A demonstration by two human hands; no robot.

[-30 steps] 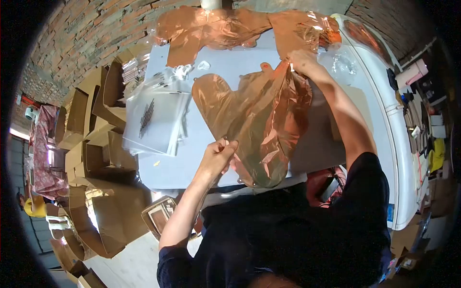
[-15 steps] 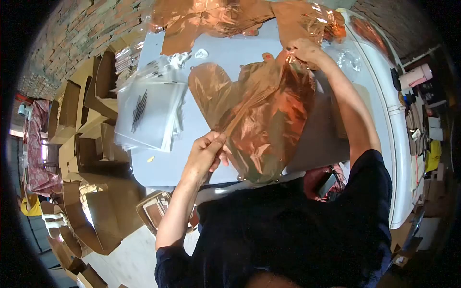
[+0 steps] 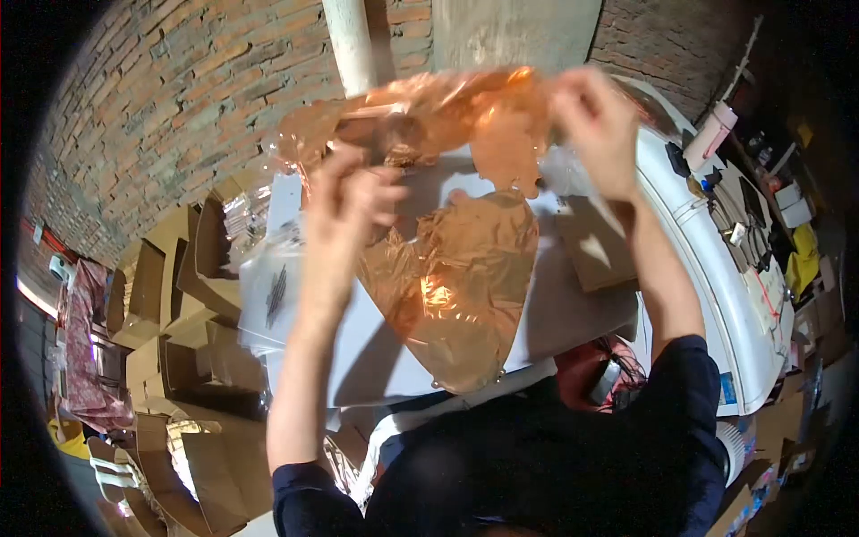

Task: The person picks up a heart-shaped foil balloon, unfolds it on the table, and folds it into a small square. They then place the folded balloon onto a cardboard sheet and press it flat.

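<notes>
A copper-coloured heart-shaped foil balloon (image 3: pixel 479 268), flat and creased, lies on the table with its point toward my body. My left hand (image 3: pixel 358 197), blurred, hovers by the balloon's upper left lobe, fingers apart and holding nothing. My right hand (image 3: pixel 598 130) is raised at the far right, beside a pile of copper foil balloons (image 3: pixel 447 103) along the table's far side. Motion smears its fingers, so whether they grip foil cannot be made out.
Clear plastic bags (image 3: pixel 273 291) lie at the table's left. A piece of cardboard (image 3: pixel 595 246) rests right of the heart. Open cardboard boxes (image 3: pixel 183 295) crowd the left side. Beyond the table stands a brick wall (image 3: pixel 224 98). A pink bottle (image 3: pixel 711 134) is at the right.
Both hands have let go of the heart balloon and moved up toward the far side. The balloon now lies flatter on the table. The view has tilted up, showing more wall.
</notes>
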